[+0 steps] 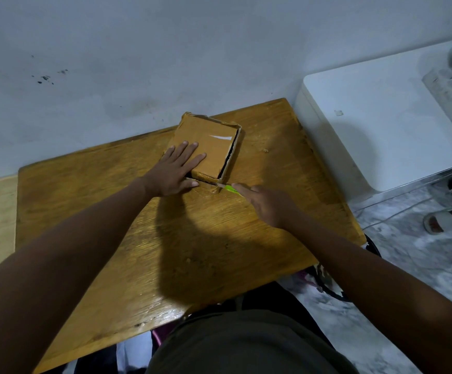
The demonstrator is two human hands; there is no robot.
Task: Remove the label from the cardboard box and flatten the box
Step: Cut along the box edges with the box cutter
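Centrally on scuffed wooden table (111, 211): flat tape-wrapped brown cardboard box (208, 147), long axis running away toward wall, edges slit, dark gap along right side. Left hand (175, 171) pressed flat on top, fingers straight. Right hand (266, 203) nearer front corner, gripping green-handled cutter (229, 188), blade at corner. No label discernible.

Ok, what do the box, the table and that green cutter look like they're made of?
The flat brown box looks like cardboard wrapped in glossy tape: a white glare streak, raw edges. The yellow-brown table looks like varnished wood, with visible grain. The bright green cutter handle seems plastic; its pale blade tip is probably metal.
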